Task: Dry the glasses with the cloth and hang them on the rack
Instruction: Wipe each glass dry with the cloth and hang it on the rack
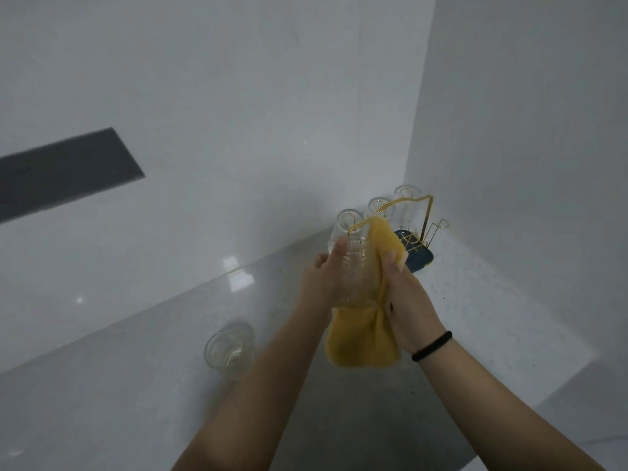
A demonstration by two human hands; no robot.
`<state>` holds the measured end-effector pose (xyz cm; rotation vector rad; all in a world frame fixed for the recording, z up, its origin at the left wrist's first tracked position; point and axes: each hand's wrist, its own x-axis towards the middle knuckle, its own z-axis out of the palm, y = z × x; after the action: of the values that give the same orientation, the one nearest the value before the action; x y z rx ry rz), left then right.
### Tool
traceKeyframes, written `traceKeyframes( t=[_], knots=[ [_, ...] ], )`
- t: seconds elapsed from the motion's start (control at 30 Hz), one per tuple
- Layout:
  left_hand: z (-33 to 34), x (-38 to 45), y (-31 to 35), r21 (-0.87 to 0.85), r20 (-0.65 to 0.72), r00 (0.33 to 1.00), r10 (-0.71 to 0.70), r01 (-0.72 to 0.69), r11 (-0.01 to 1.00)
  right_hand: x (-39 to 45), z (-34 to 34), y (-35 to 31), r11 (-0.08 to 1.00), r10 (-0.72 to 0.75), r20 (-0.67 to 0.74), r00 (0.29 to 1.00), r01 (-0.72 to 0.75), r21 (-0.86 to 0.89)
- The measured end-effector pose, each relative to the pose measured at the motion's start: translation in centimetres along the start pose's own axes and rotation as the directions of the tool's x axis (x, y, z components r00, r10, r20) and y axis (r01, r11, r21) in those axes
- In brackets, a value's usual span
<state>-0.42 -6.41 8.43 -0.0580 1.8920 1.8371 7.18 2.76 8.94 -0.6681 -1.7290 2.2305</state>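
my left hand [323,277] has its fingers [339,248] curled round a clear ribbed glass [355,277], held above the desk [475,321]. my right hand [409,294] pinches the yellow cloth [360,341] against the glass's side, thumb on top. just beyond stands the gold wire rack [418,219] on its dark blue base, with upturned glasses [380,207] on it. another glass [231,348] stands on the desk to the left. no readable writing anywhere.
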Motion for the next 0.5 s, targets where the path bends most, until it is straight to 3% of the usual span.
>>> traceKeyframes(
  t=[0.1,0.17,0.23,0.37,0.5],
  knots=[
    [0.7,-0.3,-0.1,-0.008,0.224,0.973,0.052,-0.052,0.999,0.8,-0.7,-1.4,0.996,0.051,-0.012,0.999,-0.050,0.079],
    [1.1,-0.2,-0.3,-0.044,0.262,0.956,0.128,-0.121,0.992,1.3,-0.9,-2.3,0.997,0.062,0.011,0.998,-0.062,0.035],
    [1.5,0.0,-0.3,-0.088,0.191,0.961,0.201,-0.187,0.978,1.6,-1.0,-2.6,0.998,0.051,0.014,0.999,-0.051,-0.037],
    [2.2,-0.3,0.8,-0.198,-0.005,0.990,0.141,-0.139,0.970,1.1,-1.4,-2.8,0.973,-0.109,0.083,0.991,0.123,-0.196],
    [3.3,-1.0,1.1,-0.210,0.040,0.991,0.130,-0.118,0.970,2.5,-1.7,-2.8,0.855,-0.394,0.122,0.911,0.412,-0.315]
  ],
)
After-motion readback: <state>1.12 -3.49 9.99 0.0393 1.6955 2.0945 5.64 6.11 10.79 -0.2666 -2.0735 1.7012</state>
